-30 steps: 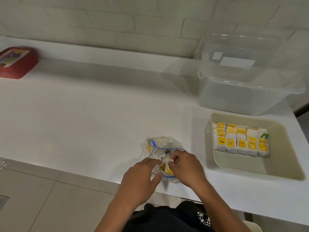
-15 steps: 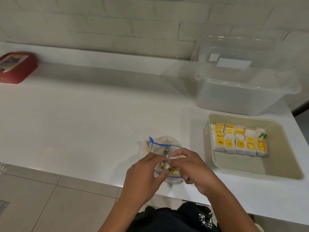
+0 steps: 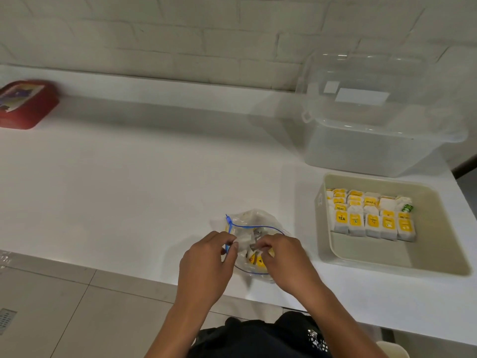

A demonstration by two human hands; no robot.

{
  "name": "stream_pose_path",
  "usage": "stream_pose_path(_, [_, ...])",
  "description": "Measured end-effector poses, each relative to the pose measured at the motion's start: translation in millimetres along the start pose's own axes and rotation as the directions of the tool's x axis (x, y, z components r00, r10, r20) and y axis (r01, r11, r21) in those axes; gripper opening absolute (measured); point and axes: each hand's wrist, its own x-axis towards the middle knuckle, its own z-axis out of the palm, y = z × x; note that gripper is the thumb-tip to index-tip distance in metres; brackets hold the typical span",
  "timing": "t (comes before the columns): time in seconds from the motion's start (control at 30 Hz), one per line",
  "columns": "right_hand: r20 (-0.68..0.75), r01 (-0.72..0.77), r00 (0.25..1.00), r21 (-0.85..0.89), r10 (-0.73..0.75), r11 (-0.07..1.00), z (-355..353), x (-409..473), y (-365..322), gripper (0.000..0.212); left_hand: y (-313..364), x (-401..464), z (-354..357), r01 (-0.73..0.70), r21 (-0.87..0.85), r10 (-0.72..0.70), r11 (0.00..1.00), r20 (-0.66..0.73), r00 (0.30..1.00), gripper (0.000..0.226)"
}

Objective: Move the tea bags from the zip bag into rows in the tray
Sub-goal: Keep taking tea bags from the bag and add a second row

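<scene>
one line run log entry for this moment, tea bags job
step: taking tea bags from zip bag | left hand: pinches bag rim | right hand: fingers in bag mouth | tray: rows at far end, near part bare

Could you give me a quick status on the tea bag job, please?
Both hands, left and right, pinching at zip bag mouth. Tea bags in rows in tray. Path to tray unobstructed.

In the tray point(image 3: 438, 259) at the right of the frame, I read "TEA" on the yellow tag point(image 3: 341, 218) of the front-left tea bag. "RELAX" shows on a yellow tag point(image 3: 369, 201) further back and on another point(image 3: 340, 208) at the left. The other tags and labels are too small or blurred for me to read.
</scene>
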Motion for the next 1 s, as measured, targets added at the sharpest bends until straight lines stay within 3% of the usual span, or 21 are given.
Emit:
stream_pose_path(0.27, [0.055, -0.004, 0.998, -0.075, 0.008, 0.997, 14, 8, -6, 0.02, -11, 0, 6, -0.042, -0.091, 0.043, 0.995, 0.006, 0.999, 0.006])
stream_pose_path(0.6, [0.132, 0.035, 0.991, -0.121, -0.019, 0.992, 15, 14, 7, 0.038, -12, -3, 7, -0.061, -0.099, 0.065, 0.993, 0.033, 0.997, 0.007])
stream_pose_path(1.0, [0.063, 0.15, 0.988, -0.171, -0.141, 0.974, 22, 17, 15, 0.014, -11, -1, 8, -0.068, -0.098, 0.073, 0.993, 0.056, 0.996, 0.007])
